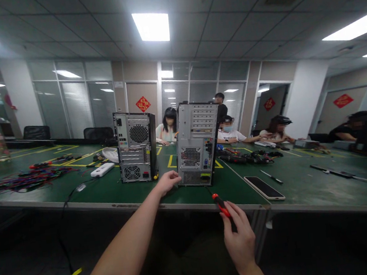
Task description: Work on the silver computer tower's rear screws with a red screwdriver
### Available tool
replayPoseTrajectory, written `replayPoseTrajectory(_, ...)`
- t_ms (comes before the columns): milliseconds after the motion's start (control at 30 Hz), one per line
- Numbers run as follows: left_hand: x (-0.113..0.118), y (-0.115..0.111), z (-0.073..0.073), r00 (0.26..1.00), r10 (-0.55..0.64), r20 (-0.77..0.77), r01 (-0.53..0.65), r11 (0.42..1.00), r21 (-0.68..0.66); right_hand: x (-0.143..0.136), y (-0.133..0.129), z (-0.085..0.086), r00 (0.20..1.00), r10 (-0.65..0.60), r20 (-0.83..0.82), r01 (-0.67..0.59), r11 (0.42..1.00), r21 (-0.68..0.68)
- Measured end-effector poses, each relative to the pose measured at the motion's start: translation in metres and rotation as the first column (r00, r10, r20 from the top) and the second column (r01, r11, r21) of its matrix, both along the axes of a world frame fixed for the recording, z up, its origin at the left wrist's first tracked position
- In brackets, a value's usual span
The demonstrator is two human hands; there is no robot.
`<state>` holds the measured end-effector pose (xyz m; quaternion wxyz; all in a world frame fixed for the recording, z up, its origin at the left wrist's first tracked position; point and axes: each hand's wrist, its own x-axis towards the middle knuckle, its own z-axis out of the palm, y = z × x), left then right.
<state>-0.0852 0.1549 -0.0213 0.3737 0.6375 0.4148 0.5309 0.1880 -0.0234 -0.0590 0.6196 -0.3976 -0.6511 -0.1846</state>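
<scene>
Two grey computer cases stand upright side by side, their rear panels towards me. My left hand (168,183) is at the lower left edge of the right computer case (187,130), its fingers bent against the metal corner. The left computer case (135,154) stands a little further left, apart from that hand. Between thumb and fingers, my right hand (240,233) grips a red and black screwdriver (217,199). Its shaft points up and away, the tip near the bottom edge of the right case.
A phone (263,188) and a thin pen-like tool (271,176) lie to the right. Bundled cables (249,155) sit behind them. Further left are tangled wires (31,177) and a white power strip (102,169). Several people sit across the green table (110,193).
</scene>
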Motion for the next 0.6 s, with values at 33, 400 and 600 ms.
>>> replayPoseTrajectory(33,0.0001,-0.0007,0.0006,1.000,-0.001,0.003,0.001,1.000,0.001,-0.0007,-0.0004,0.0004,1.000,0.004,0.015,-0.004,1.000,0.006)
replayPoseTrajectory(400,0.0016,-0.0014,0.0020,1.000,0.007,0.012,-0.007,1.000,-0.008,0.0013,0.0032,-0.0051,0.999,-0.032,-0.028,0.032,0.999,0.011)
replayPoseTrajectory(600,0.0022,-0.0042,0.0039,1.000,-0.003,0.024,0.003,1.000,-0.011,0.0028,0.0008,-0.0013,0.999,-0.007,-0.044,0.007,1.000,0.018)
